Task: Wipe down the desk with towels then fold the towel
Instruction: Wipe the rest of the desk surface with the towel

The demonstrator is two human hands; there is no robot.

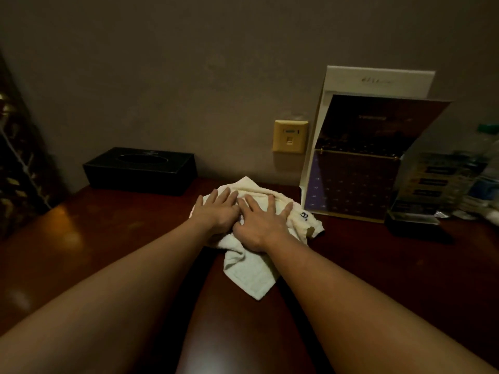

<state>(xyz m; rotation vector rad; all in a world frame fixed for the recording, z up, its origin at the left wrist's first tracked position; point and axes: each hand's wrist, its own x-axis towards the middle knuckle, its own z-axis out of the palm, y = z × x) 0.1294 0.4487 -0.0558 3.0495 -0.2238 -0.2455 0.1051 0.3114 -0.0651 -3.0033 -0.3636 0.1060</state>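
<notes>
A black tissue box (140, 170) sits far left on the desk (94, 238). At centre, the left hand (217, 211) and right hand (260, 225) lie flat, fingers spread, pressing the crumpled white towel (249, 276), gripping nothing. A booklet (359, 157) stands far right.

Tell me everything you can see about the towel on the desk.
The towel is white or cream terry cloth, crumpled and not folded. It lies on the dark red-brown desk, near the wall. The left hand and right hand press flat on it, side by side, fingers spread. One corner hangs toward the person; another, at the right, carries a small dark mark, too small to read. It touches nothing but the desk and the hands.
</notes>
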